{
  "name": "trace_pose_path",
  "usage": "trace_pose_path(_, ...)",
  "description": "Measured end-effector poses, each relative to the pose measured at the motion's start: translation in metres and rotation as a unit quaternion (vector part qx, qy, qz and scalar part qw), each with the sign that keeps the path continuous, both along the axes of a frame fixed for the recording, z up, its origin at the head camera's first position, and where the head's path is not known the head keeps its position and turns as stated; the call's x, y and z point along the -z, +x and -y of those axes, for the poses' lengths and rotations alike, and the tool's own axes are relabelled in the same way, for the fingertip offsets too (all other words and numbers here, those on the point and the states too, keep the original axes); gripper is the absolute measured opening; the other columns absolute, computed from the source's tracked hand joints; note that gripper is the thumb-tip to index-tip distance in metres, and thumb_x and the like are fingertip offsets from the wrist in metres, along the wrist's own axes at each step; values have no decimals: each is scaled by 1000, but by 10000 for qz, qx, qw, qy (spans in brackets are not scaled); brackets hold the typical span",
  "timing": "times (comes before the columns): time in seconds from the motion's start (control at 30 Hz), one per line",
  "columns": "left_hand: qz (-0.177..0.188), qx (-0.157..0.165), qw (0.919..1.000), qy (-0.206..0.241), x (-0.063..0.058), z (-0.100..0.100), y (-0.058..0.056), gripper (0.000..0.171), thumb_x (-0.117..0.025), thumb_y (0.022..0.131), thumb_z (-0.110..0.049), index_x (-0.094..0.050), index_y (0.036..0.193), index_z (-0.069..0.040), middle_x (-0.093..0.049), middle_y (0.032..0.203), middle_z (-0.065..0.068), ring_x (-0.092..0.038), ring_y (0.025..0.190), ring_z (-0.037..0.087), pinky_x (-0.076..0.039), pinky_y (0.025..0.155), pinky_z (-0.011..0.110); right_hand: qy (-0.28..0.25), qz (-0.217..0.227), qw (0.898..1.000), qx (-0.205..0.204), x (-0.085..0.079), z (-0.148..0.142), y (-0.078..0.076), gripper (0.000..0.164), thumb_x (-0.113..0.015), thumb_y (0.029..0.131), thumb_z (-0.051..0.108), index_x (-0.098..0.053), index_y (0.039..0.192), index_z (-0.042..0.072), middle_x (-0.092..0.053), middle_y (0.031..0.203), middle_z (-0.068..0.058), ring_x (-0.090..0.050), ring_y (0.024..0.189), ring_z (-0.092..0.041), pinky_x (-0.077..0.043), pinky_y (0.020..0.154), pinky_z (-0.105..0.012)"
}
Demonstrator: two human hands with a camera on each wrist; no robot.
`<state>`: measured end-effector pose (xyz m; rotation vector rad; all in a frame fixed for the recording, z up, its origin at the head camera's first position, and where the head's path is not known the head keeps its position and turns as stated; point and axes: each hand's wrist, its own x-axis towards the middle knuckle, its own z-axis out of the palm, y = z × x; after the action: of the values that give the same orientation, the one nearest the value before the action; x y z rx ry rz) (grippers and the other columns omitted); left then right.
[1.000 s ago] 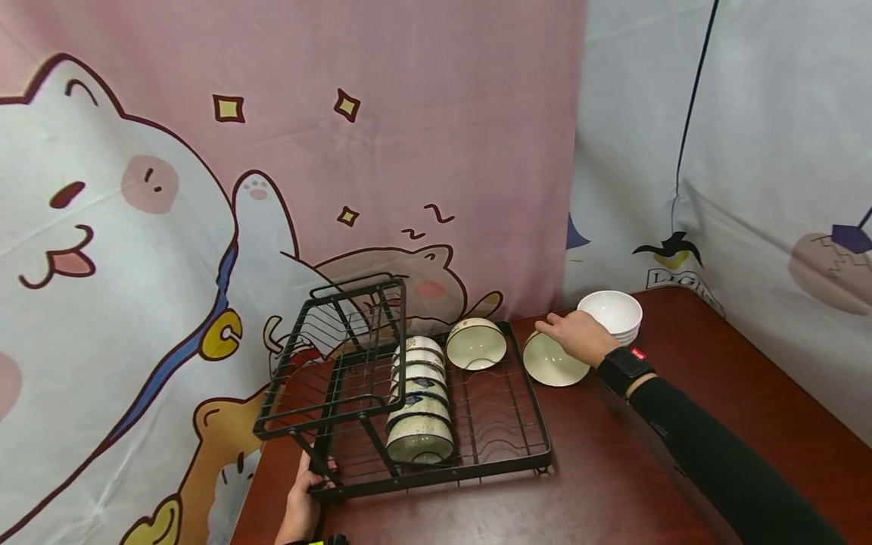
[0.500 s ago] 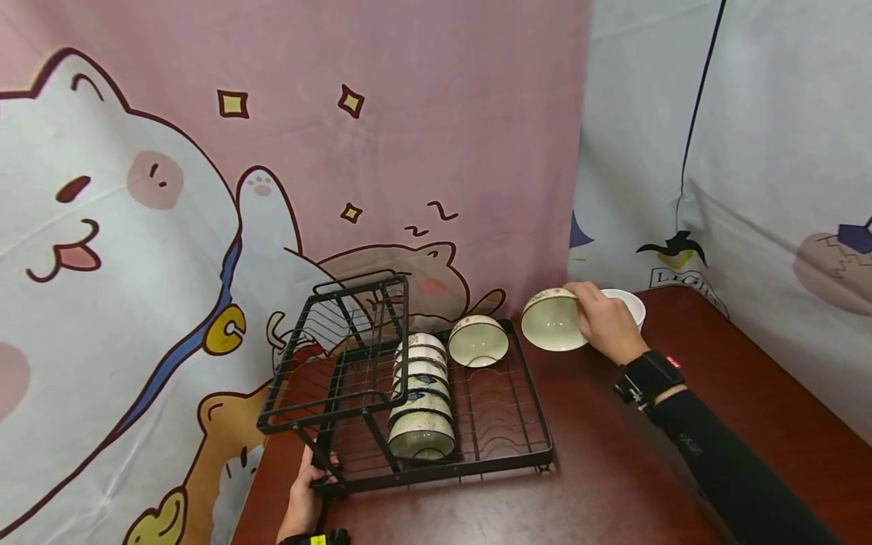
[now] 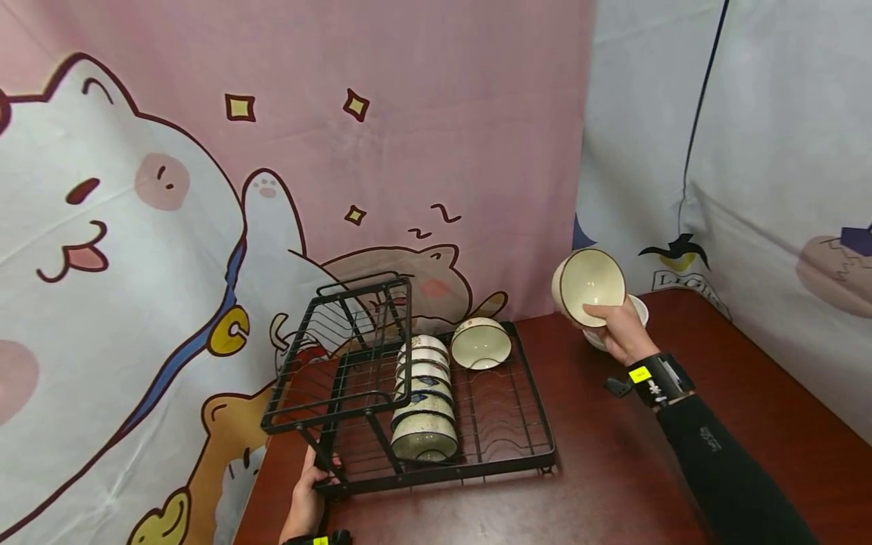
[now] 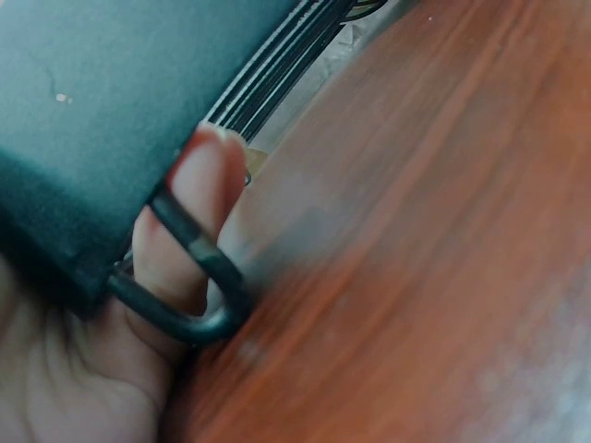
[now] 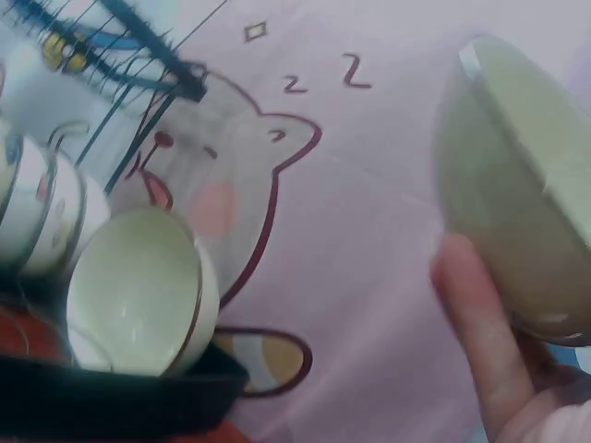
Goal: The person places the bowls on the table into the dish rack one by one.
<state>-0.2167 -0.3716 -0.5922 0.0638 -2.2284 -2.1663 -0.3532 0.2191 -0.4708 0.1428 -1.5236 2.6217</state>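
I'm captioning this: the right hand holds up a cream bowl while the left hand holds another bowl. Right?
No: the left hand holds the black rack at its near left corner, as the head view shows; the right hand holds up a cream bowl.

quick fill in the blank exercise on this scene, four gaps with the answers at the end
The left hand grips a rack whose colour is ____. The right hand holds up a bowl, partly hiding another bowl whose colour is ____. In the rack, the number of bowls standing apart from the row of bowls is ____. The curtain around the yellow stars is coloured ____.

Missing words: black; white; one; pink.
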Motion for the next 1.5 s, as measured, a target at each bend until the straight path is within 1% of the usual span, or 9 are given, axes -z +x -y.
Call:
trace_pose_path(0.13,63,-80,9999,-81,-1,-1,-1,60,-24,89,-2,-21,149,-3,-49,106,5,-50,81,13,-48,70,25,1240,-64,9913,443,6,8,-1,79,-51,99,-8,-11,165,12,-41,143,-15,-65,106,-5,-60,78,-23)
trace_pose_path(0.33,95,24,10000,-13,-2,-1,0,65,-24,90,-2,-15,154,-3,-49,108,6,-49,85,12,-47,72,25,3124,-753,9405,1106,1,34,-7,61,-44,95,-13,-32,154,1,-38,155,-29,-47,137,-39,-52,90,-19)
trace_pose_path(0.43,59,26,10000,51,-1,-1,0,62,-24,89,-3,-20,151,-6,-50,107,5,-50,85,12,-47,72,25,4005,-1457,8967,1201,-8,53,-9,57,-42,91,-15,-44,146,0,-51,146,-26,-49,137,-41,-46,105,-36)
trace_pose_path(0.53,-4,21,10000,66,1,-1,0,57,-24,90,-3,-29,146,-12,-50,106,3,-50,88,12,-47,73,25,4807,-2125,8411,1275,-16,75,-8,62,-45,84,-19,-52,140,7,-60,131,-20,-57,123,-37,-45,103,-51)
trace_pose_path(0.7,-122,15,9999,97,4,0,1,53,-24,90,-3,-36,138,-20,-50,107,4,-49,92,12,-48,74,24,5627,-2824,7685,1138,-20,107,-4,67,-58,80,-19,-56,137,16,-58,116,-12,-64,100,-31,-54,87,-50)
trace_pose_path(0.83,-86,-73,9999,64,5,0,0,56,-25,90,-3,-32,145,-12,-50,108,5,-50,92,12,-48,74,24,6078,-3317,7154,941,-17,124,-4,70,-67,80,-18,-57,140,16,-56,118,-10,-68,93,-30,-58,77,-44)
trace_pose_path(1.0,63,-40,10000,51,3,0,-1,61,-24,90,-3,-20,151,-3,-48,109,6,-48,92,13,-47,74,25,6419,-3875,6577,721,-11,133,-7,75,-78,77,-16,-59,142,15,-54,122,-9,-67,93,-24,-57,74,-36)
trace_pose_path(1.2,106,-65,9999,42,0,1,-3,61,-23,89,-2,-21,150,-4,-48,109,7,-49,85,13,-48,72,25,6772,-4295,5932,714,-2,138,-15,72,-75,80,-15,-59,142,18,-54,116,-8,-56,77,-17,-48,63,-31)
trace_pose_path(1.5,186,-14,9998,14,-1,-1,-1,58,-21,91,-3,-21,148,-4,-48,108,6,-47,90,15,-46,75,26,7132,-4863,4991,759,20,139,-22,65,-80,80,-8,-63,136,21,-55,117,-10,-56,86,-20,-50,58,-32)
